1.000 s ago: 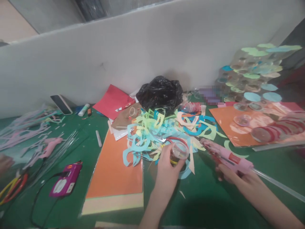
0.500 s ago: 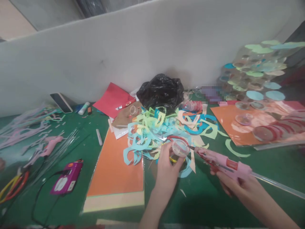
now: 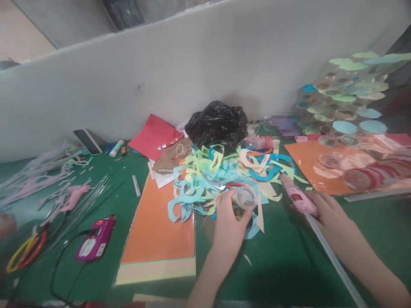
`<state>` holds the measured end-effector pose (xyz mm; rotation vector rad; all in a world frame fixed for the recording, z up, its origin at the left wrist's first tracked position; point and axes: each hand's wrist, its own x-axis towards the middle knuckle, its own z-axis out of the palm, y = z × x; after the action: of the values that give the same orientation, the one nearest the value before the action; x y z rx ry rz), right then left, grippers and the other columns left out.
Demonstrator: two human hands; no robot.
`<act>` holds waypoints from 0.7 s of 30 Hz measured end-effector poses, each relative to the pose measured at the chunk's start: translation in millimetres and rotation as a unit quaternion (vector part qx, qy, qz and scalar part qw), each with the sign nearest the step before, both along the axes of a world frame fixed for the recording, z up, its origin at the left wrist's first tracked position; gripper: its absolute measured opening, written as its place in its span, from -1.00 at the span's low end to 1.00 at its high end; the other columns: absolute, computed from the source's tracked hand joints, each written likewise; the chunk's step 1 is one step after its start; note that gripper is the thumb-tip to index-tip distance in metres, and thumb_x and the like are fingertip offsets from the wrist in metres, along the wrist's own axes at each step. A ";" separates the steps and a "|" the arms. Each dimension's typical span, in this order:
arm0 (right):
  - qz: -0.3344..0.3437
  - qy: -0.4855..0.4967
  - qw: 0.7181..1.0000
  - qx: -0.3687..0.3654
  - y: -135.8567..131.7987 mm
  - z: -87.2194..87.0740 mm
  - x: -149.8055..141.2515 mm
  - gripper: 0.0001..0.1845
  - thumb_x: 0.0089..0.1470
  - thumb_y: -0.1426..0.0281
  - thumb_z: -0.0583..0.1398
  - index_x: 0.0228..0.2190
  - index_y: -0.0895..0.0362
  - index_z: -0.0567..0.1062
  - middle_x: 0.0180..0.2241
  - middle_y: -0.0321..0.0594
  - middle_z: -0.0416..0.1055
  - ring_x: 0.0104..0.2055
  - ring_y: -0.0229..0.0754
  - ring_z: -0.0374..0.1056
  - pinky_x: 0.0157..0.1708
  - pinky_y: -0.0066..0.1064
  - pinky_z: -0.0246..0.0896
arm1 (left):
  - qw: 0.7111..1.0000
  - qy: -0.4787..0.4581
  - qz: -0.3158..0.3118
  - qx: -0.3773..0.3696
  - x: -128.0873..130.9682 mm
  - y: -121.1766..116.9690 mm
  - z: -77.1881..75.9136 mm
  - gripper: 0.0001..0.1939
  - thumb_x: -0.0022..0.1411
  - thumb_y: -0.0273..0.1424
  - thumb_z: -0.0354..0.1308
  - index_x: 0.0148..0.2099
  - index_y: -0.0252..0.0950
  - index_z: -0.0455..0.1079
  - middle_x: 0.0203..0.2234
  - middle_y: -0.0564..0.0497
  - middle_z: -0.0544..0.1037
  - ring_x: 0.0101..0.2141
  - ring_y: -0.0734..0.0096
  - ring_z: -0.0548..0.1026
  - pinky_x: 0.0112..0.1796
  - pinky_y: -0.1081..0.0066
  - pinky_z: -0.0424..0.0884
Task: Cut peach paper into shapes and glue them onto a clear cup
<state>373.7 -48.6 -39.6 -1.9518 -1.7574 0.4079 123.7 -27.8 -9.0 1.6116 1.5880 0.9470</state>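
A small clear plastic cup [image 3: 246, 197] is pinched between the thumb and fingers of my left hand [image 3: 229, 216], its round rim facing up. Below it lie coloured paper scraps [image 3: 189, 188], and a red scissor handle shows just behind. My right hand [image 3: 326, 209] is wrapped round a pink hot glue gun [image 3: 298, 196], whose tip points away from me, over the scraps' right side. From its rear a long clear glue stick [image 3: 337, 256] runs down toward the front edge. The tip and the cup are apart.
Orange paper sheets [image 3: 160, 239] lie left of my arm. Farther left are a purple box [image 3: 96, 241], another pink glue gun [image 3: 75, 196], scissors [image 3: 28, 252] and someone's hand [image 3: 6, 226]. A black plastic bag [image 3: 216, 124] sits behind; stacked cups with paper discs [image 3: 345, 127] stand right.
My right hand has drawn the glue gun away from the cup, to the right, and turned its tip to point farther away. My left hand still holds the cup.
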 end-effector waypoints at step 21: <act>-0.017 0.137 0.990 0.025 51.9 24.9 1.0 -0.43 0.18 0.01 0.07 0.02 0.18 0.38 -0.27 -0.09 0.48 -0.26 -0.02 0.40 -0.26 -0.24 0.31 | 0.962 0.032 -0.209 0.171 73.7 95.4 17.2 -0.63 0.25 -0.38 0.23 0.09 -0.26 0.31 0.02 -0.12 0.44 0.09 0.17 0.35 0.13 0.15 0.30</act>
<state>374.7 3.4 -14.7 -1.7925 -1.5433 0.5841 197.5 67.6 8.2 2.1276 1.0924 0.9762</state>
